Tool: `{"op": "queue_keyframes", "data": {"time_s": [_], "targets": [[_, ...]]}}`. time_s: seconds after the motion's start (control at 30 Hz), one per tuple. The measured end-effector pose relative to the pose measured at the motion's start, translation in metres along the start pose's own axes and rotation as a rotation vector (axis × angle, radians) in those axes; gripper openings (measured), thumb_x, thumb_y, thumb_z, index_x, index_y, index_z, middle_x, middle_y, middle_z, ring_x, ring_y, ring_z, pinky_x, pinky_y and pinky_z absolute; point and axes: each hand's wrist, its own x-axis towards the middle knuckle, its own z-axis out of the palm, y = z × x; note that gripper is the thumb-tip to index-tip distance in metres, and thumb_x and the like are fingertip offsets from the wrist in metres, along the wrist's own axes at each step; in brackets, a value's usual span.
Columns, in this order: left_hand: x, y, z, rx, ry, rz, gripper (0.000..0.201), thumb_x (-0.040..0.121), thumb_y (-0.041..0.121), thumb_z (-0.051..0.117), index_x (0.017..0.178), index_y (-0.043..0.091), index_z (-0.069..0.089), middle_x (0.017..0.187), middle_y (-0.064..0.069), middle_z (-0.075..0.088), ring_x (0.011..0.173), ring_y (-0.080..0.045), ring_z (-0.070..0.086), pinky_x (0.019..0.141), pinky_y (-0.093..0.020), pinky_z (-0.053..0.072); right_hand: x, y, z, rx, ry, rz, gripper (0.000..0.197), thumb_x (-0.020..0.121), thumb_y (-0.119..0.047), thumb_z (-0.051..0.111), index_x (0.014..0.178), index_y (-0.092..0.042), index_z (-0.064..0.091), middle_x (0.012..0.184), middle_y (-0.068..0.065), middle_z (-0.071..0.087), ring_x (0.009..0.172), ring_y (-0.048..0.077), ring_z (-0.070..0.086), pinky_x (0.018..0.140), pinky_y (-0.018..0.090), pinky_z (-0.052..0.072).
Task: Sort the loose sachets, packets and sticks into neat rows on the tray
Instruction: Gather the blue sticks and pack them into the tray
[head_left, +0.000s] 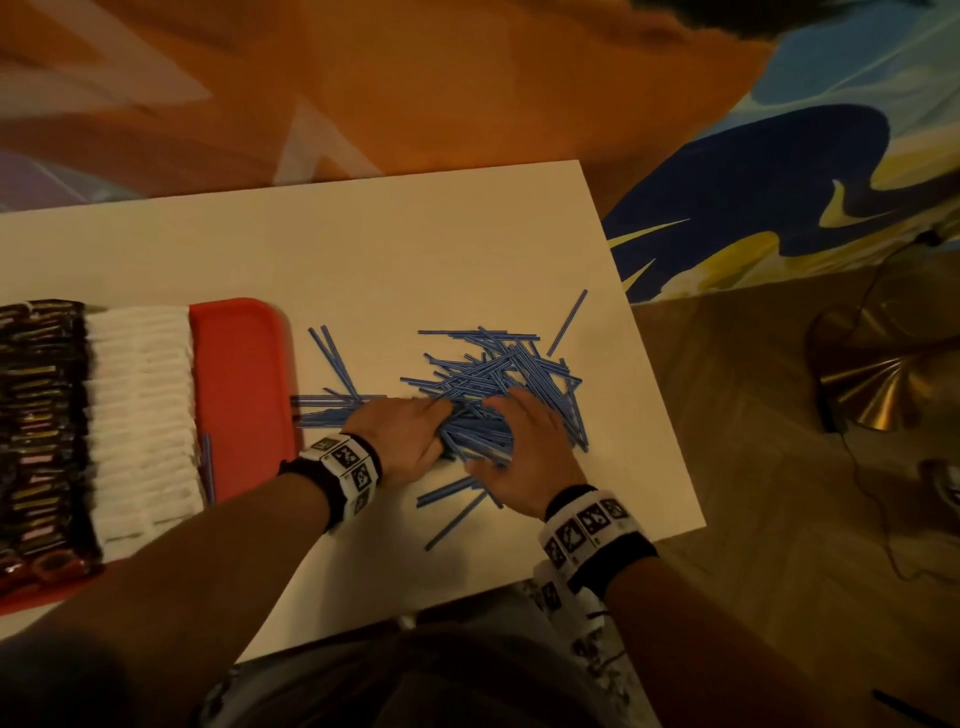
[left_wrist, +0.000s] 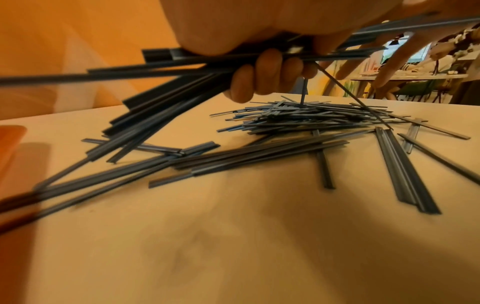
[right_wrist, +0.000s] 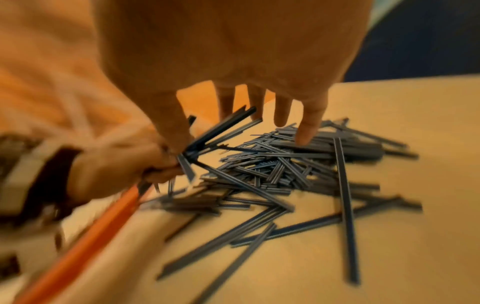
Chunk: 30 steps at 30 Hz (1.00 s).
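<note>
A loose pile of thin blue sticks (head_left: 498, 374) lies on the white table (head_left: 415, 249), right of the red tray (head_left: 239, 364). My left hand (head_left: 410, 436) sits at the pile's near left edge. Its fingers (left_wrist: 267, 76) are curled round a bundle of blue sticks (left_wrist: 182, 67) lifted a little off the table. My right hand (head_left: 524, 452) lies over the pile's near side, its fingers (right_wrist: 309, 127) straight and spread, their tips touching the pile (right_wrist: 285, 164). On the tray stand a row of dark packets (head_left: 41, 426) and a row of white sachets (head_left: 140, 415).
One blue stick (head_left: 209, 467) lies on the tray beside the sachets. Stray sticks (head_left: 452, 514) lie near the table's front edge, others (head_left: 332, 358) beside the tray. The table's right edge (head_left: 670, 415) is close. A brass lamp base (head_left: 872, 384) stands on the floor.
</note>
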Motion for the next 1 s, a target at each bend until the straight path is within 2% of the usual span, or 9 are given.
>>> {"op": "queue_keyframes", "data": {"time_s": [0.07, 0.13, 0.27, 0.43, 0.57, 0.7, 0.83, 0.9, 1.0], "targets": [[-0.003, 0.000, -0.001, -0.020, -0.019, -0.022, 0.040, 0.102, 0.037, 0.035, 0.136, 0.018, 0.041, 0.121, -0.007, 0.059, 0.100, -0.028, 0.060, 0.082, -0.034, 0.047, 0.005, -0.006, 0.001, -0.229, -0.103, -0.014, 0.094, 0.075, -0.064, 0.069, 0.151, -0.039, 0.019, 0.163, -0.008, 0.003, 0.150, 0.023, 0.000, 0.119, 0.055, 0.015], [-0.006, -0.002, 0.000, -0.040, -0.018, -0.034, 0.040, 0.100, 0.039, 0.033, 0.134, 0.018, 0.043, 0.118, -0.007, 0.060, 0.097, -0.027, 0.060, 0.083, -0.037, 0.050, 0.010, -0.014, 0.002, -0.341, -0.148, -0.032, 0.097, 0.078, -0.064, 0.068, 0.153, -0.037, 0.014, 0.163, -0.009, -0.002, 0.150, 0.023, -0.004, 0.119, 0.054, 0.010], [-0.013, -0.004, 0.000, -0.146, 0.058, -0.094, 0.037, 0.098, 0.040, 0.032, 0.124, 0.019, 0.049, 0.106, -0.003, 0.063, 0.081, -0.021, 0.055, 0.070, -0.032, 0.044, 0.025, -0.026, 0.003, -0.370, -0.095, -0.084, 0.064, 0.092, -0.044, 0.060, 0.148, -0.030, 0.032, 0.158, -0.005, 0.024, 0.148, 0.023, 0.011, 0.119, 0.050, 0.015], [-0.021, -0.004, -0.002, -0.346, 0.176, -0.133, 0.009, 0.097, 0.032, 0.047, 0.098, 0.023, 0.044, 0.079, 0.005, 0.051, 0.072, -0.020, 0.050, 0.064, -0.030, 0.035, 0.041, -0.032, -0.009, -0.372, -0.053, -0.151, 0.030, 0.091, -0.031, 0.061, 0.120, -0.028, 0.055, 0.120, -0.006, 0.057, 0.122, 0.021, 0.044, 0.109, 0.043, 0.032], [-0.022, -0.006, -0.002, -0.408, 0.221, -0.183, 0.021, 0.095, 0.044, 0.054, 0.100, 0.024, 0.047, 0.079, 0.008, 0.054, 0.071, -0.015, 0.055, 0.063, -0.028, 0.039, 0.050, -0.040, -0.015, -0.436, -0.051, -0.189, 0.005, 0.094, -0.027, 0.056, 0.097, -0.029, 0.052, 0.081, -0.011, 0.054, 0.082, 0.017, 0.050, 0.095, 0.044, 0.045], [-0.019, -0.010, -0.001, -0.418, 0.259, -0.205, 0.025, 0.097, 0.050, 0.053, 0.094, 0.026, 0.046, 0.076, 0.008, 0.054, 0.071, -0.015, 0.054, 0.061, -0.029, 0.036, 0.052, -0.045, -0.020, -0.497, -0.047, -0.232, 0.002, 0.098, -0.030, 0.052, 0.099, -0.029, 0.052, 0.086, -0.007, 0.059, 0.083, 0.019, 0.056, 0.086, 0.037, 0.045], [-0.022, -0.018, -0.002, -0.548, 0.310, -0.226, 0.036, 0.093, 0.049, 0.061, 0.108, 0.017, 0.054, 0.089, 0.003, 0.063, 0.079, -0.017, 0.059, 0.067, -0.031, 0.045, 0.052, -0.040, -0.027, -0.482, -0.067, -0.193, 0.015, 0.102, -0.033, 0.042, 0.099, -0.025, 0.054, 0.085, -0.004, 0.060, 0.081, 0.021, 0.058, 0.069, 0.032, 0.044], [-0.023, -0.021, -0.003, -0.596, 0.323, -0.253, 0.038, 0.093, 0.049, 0.062, 0.107, 0.015, 0.055, 0.088, -0.001, 0.064, 0.078, -0.019, 0.060, 0.068, -0.034, 0.049, 0.053, -0.036, -0.029, -0.466, -0.078, -0.156, 0.027, 0.103, -0.043, 0.036, 0.099, -0.025, 0.055, 0.080, -0.005, 0.058, 0.079, 0.021, 0.058, 0.071, 0.036, 0.049], [-0.024, -0.025, -0.005, -0.656, 0.331, -0.297, 0.033, 0.096, 0.048, 0.058, 0.100, 0.016, 0.054, 0.077, -0.001, 0.060, 0.070, -0.019, 0.058, 0.061, -0.032, 0.043, 0.055, -0.032, -0.033, -0.397, -0.083, -0.078, 0.040, 0.103, -0.049, 0.030, 0.105, -0.019, 0.056, 0.079, -0.003, 0.057, 0.083, 0.025, 0.060, 0.074, 0.038, 0.049]]}}
